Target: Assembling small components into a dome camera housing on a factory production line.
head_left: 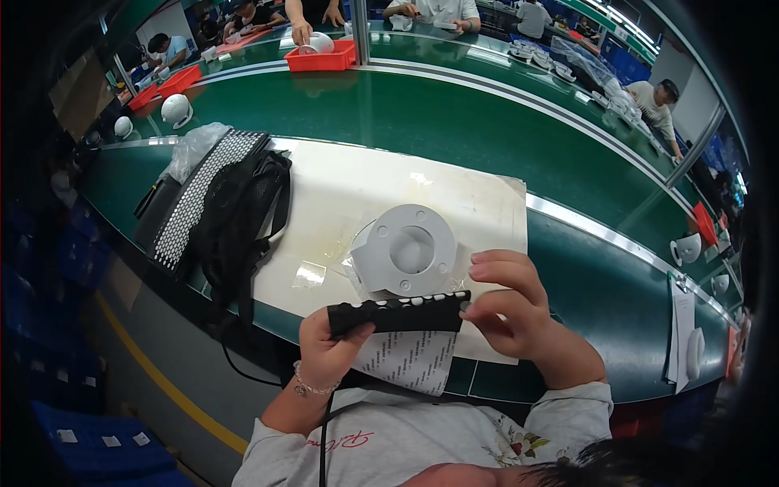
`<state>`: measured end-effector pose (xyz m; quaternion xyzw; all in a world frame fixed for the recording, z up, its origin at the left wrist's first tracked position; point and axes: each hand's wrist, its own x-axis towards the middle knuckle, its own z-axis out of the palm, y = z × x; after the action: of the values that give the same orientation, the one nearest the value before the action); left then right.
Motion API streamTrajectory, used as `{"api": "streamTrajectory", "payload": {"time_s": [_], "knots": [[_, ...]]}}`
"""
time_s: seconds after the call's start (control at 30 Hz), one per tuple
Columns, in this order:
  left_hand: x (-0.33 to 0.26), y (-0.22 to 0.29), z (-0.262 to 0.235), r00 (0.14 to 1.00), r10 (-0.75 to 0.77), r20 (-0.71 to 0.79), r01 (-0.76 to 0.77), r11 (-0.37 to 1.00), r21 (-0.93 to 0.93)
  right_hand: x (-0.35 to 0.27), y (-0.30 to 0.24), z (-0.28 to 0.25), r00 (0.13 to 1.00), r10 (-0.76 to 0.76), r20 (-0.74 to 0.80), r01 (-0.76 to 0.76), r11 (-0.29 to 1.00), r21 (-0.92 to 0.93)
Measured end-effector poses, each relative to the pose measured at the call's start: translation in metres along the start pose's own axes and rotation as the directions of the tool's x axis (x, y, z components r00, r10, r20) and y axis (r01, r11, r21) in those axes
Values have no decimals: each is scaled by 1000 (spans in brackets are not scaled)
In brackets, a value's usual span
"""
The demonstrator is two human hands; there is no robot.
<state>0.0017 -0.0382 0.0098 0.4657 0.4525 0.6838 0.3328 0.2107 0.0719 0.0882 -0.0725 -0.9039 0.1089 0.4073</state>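
My left hand [326, 349] is closed on the left end of a black sheet [414, 321] with a row of white round spots along its top edge. White backing paper with printing [411, 357] hangs below it. My right hand [519, 312] is at the sheet's right end, thumb and forefinger pinched at the corner; a tiny greyish piece seems to show there, too small to name. Just beyond the sheet, a white ring-shaped plastic part [442, 243] with several small round recesses lies on a clear plastic bag [349, 264].
A pale board [324, 195] covers part of the green bench. Left of it lie a black mesh bag [247, 195] and a dotted sheet [199, 191]. White round housings [175, 109] and a red bin [320, 57] stand farther off. Other people work across the line. Papers [680, 333] lie far right.
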Motion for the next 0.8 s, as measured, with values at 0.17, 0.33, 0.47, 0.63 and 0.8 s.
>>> {"api": "streamTrajectory", "payload": {"time_s": [0.17,0.33,0.47,0.63,0.8], "knots": [[4,8,11,983,66,173,-105,967,231,1,-12,12,988,154,27,-155,934,322],[4,1,13,946,185,265,-269,907,325,-2,-12,17,945,245,218,-289,937,197],[4,-2,12,919,263,293,-358,868,344,-6,-9,26,969,192,157,-230,934,272],[5,-5,11,916,289,277,-374,864,337,-9,-5,32,963,208,169,-259,884,389],[6,-3,11,918,275,284,-367,859,356,-13,1,38,979,152,134,-195,891,410]]}}
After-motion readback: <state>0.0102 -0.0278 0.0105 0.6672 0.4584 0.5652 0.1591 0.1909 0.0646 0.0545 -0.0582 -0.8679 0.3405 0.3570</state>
